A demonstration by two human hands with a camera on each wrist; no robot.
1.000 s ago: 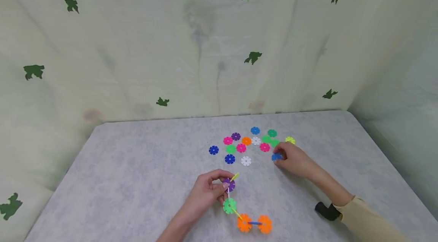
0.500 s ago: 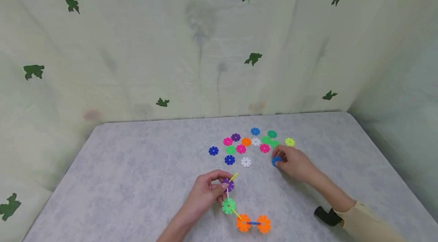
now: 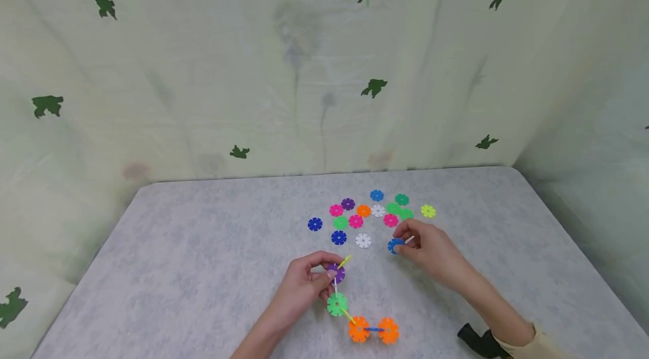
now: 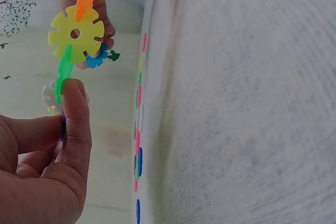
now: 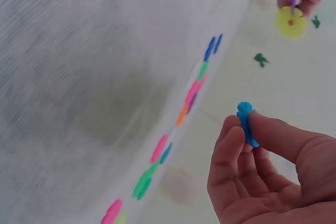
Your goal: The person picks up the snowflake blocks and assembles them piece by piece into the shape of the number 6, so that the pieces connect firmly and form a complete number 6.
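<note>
My left hand pinches a purple notched snowflake disc between thumb and fingers. This disc belongs to a chain of slotted discs: a yellow disc at the upper end, a white one seen edge-on, a green disc, then two orange discs joined by a blue one. In the left wrist view the chain rises above the hand, its yellow disc facing the camera. Right of it, my right hand pinches a single blue snowflake disc, raised above the table in the right wrist view.
Loose discs in several colours lie flat beyond the hands, among them a white disc, a dark blue disc and a yellow disc. The grey table meets a printed curtain at the back. A black strap sits by the right wrist.
My right hand has picked up the blue disc from the right of the loose discs and brought it left and nearer the chain. The left hand stays nearly still with the chain.
</note>
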